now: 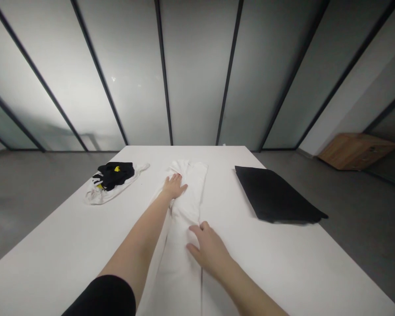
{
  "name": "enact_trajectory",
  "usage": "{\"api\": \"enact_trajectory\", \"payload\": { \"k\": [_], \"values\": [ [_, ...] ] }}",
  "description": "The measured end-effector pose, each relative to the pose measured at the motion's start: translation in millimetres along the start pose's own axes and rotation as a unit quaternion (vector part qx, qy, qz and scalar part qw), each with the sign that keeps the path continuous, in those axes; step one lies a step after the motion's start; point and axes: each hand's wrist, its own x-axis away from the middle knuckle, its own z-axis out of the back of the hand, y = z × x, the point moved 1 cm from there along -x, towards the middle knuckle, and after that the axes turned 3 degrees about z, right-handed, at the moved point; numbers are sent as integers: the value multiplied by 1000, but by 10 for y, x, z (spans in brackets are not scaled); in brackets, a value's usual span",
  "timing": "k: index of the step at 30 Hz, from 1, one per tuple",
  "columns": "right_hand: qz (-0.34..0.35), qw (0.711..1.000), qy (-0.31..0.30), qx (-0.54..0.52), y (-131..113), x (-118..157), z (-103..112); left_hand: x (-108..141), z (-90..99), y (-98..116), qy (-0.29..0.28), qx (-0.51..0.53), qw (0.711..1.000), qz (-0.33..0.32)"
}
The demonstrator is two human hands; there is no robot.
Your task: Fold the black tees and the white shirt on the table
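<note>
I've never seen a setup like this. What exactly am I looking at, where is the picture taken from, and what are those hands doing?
There is no machine here. This single picture comes from a camera worn on a person's head, looking forward and down, so the two arms are that person's own. The left hand and the right hand both rest on a long folded white garment, pressing on it without gripping anything. It lies on a white table. Left of it is a black bundle with yellow bits, on a crumpled white cloth. To the right lies a flat black cloth.
</note>
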Motion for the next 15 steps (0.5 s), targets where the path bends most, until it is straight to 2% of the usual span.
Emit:
{"api": "enact_trajectory", "payload": {
  "k": [4,9,11,15],
  "values": [
    [-3,997,-69,-43,-116,129,24,-71,20,-50,-12,0,1000,-8],
    [11,991,-77,-107,-150,142,-19,-135,67,7,-24,6,1000,14],
    [-1,973,-132,-190,-187,149,-101,-181,100,62,-31,9,999,30],
    [-47,906,-264,-329,-321,206,-350,-242,142,233,-36,17,997,70]
  ]
}}
